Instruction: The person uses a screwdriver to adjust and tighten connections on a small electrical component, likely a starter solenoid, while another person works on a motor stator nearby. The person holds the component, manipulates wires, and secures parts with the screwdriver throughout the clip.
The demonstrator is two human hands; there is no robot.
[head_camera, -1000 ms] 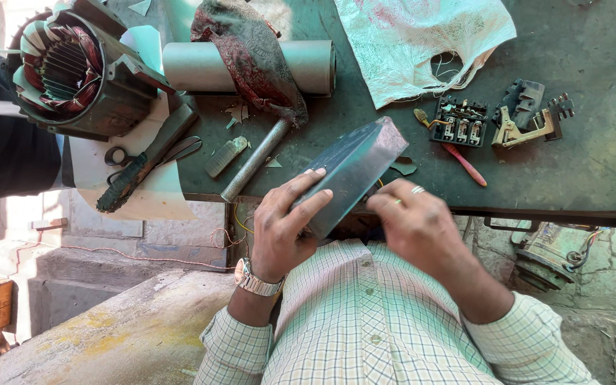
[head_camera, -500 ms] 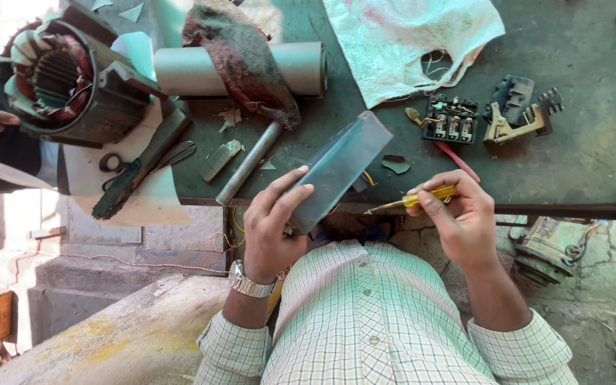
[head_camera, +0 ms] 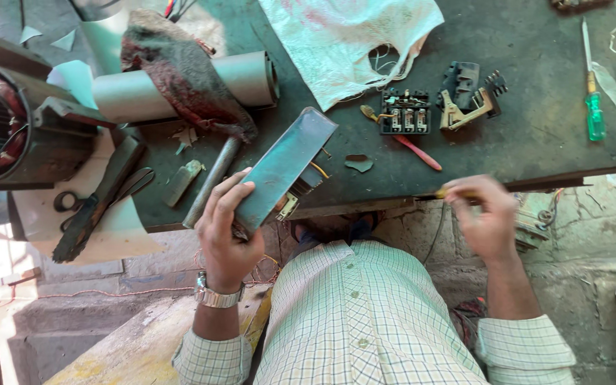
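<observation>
**A:** What is closest to us?

**B:** A checked shirt. Just past it, the left hand [head_camera: 224, 232] wraps its fingers around the low end of a long teal metal box [head_camera: 284, 169].

**A:** Which way does the box go?

**B:** It is tilted. Its long side runs from the left hand up and away to the right, with the far end over the table edge. Little wires stick out under it.

**A:** And the other hand?

**B:** The right hand [head_camera: 485, 217] is well apart, curled shut on a thin yellow tool [head_camera: 449, 192]. It is blurry, so I cannot tell what tool.

**A:** What is past the hands?

**B:** A dark dirty table [head_camera: 536, 135]. Beyond the left hand lie a hammer [head_camera: 212, 182] and a grey roll [head_camera: 187, 85]. Beyond the right hand lie a black terminal block [head_camera: 406, 114] and a green screwdriver [head_camera: 593, 114]. Far left sits a motor shell [head_camera: 16, 128].
</observation>
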